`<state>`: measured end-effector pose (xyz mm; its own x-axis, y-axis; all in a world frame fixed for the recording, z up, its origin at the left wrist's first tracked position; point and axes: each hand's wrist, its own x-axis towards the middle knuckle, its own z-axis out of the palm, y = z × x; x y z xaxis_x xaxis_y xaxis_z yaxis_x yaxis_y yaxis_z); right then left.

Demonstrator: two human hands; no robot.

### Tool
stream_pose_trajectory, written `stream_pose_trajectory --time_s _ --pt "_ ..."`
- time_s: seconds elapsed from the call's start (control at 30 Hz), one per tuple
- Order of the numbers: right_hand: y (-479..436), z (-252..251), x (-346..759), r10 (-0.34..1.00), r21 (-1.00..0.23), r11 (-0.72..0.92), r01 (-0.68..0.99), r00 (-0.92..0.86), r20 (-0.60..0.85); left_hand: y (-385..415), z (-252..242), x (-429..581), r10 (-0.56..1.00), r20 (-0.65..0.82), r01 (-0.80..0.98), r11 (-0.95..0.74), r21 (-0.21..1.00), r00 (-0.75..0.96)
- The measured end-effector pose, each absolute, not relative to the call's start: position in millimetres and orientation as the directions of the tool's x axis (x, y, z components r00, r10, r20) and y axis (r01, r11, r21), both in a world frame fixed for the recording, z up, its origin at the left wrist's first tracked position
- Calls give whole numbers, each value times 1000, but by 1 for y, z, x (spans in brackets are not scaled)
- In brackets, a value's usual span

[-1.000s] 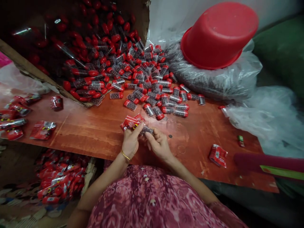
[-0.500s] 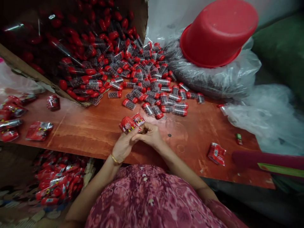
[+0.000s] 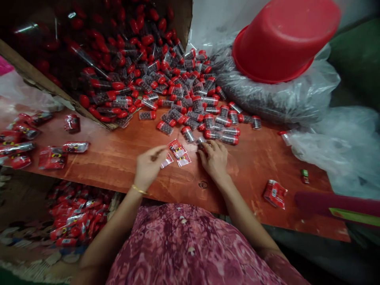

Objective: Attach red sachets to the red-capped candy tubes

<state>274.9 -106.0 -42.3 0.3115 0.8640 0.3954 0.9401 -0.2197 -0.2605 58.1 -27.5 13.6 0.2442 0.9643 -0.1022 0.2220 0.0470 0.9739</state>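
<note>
My left hand [image 3: 149, 167] hovers over the brown wooden table [image 3: 118, 166] and pinches a few red and white wrappers [image 3: 177, 152] that fan out to its right. My right hand [image 3: 215, 157] lies further right at the near edge of a heap of clear tubes with red caps [image 3: 190, 103]. Its fingertips curl on one tube [image 3: 201, 141]. A thin gold bangle [image 3: 138, 189] circles my left wrist.
A tipped cardboard box [image 3: 35, 79] spills the tubes from the back left. An upturned red basin [image 3: 282, 39] rests on a plastic bag of dark beads [image 3: 267, 99]. Wrapped red packets [image 3: 53, 156] lie at left, one [image 3: 274, 193] at right, and more below the table [image 3: 74, 221].
My hands have parted. The packet they held together is gone from them and a new wrapped packet lies at the left. My right hand has reached forward to the tube heap.
</note>
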Motion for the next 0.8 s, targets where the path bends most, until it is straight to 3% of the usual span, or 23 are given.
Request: stream_pose_trajectory --time_s 0.1,0.17,0.23,0.47,0.6,0.8 --pt "-114 -41 267 849 -313 -223 923 342 402 -24 4 98 880 35 638 -371 675 474" --pt "-117 -39 264 846 -342 -193 920 333 418 -15 -2 112 844 8 740 -475 476 536" --pt "-117 -35 262 839 -357 -152 922 311 446 -8 -8 116 824 -35 769 -512 382 566" --pt "-105 -19 248 820 -494 1 869 282 498 -12 -14 109 821 3 764 -532 365 571" --pt "-96 -19 241 858 -587 -21 809 316 406 -12 -14 108 821 15 766 -538 352 570" --pt "-98 -24 242 863 -610 -23 792 324 388 -11 -13 111 810 84 725 -561 400 580"
